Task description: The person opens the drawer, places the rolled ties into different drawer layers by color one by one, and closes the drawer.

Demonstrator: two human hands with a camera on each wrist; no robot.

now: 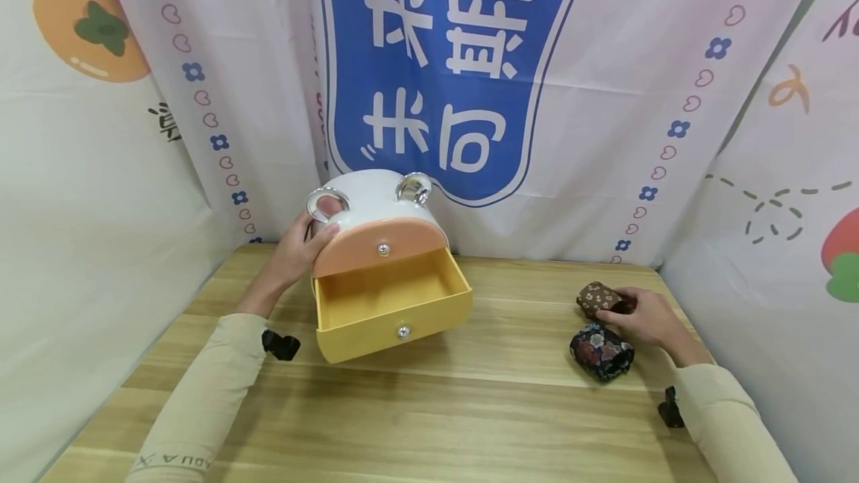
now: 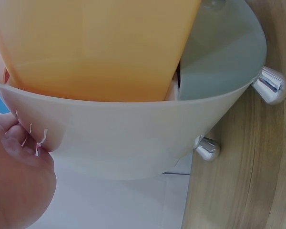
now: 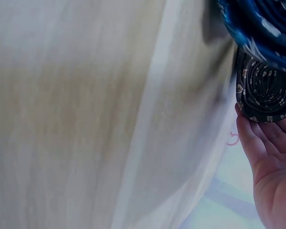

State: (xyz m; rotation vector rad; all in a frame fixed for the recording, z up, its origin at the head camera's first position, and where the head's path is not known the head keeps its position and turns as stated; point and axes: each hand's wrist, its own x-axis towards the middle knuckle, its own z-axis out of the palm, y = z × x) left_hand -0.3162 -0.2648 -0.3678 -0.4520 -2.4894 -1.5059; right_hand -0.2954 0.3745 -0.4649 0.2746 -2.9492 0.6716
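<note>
A small two-drawer storage box [image 1: 369, 196] with a white shell and silver ears stands left of centre in the head view. Its peach upper drawer [image 1: 356, 250] is closed; the yellow lower drawer [image 1: 396, 334] is pulled out, with nothing visible inside. My left hand [image 1: 295, 248] grips the box's left side, thumb near the front edge. In the left wrist view its fingers [image 2: 26, 138] lie against the white shell. On the right, my right hand [image 1: 647, 317] holds a brown floral cloth roll [image 1: 596, 299] between thumb and fingers. A dark floral cloth roll [image 1: 602, 352] lies just in front of it.
Both rolls and the box are on a wood-grain table [image 1: 429, 416]. A printed white curtain [image 1: 590, 133] hangs behind the table, and further printed cloth [image 1: 758, 244] flanks it. Silver feet [image 2: 271, 86] show under the box in the left wrist view.
</note>
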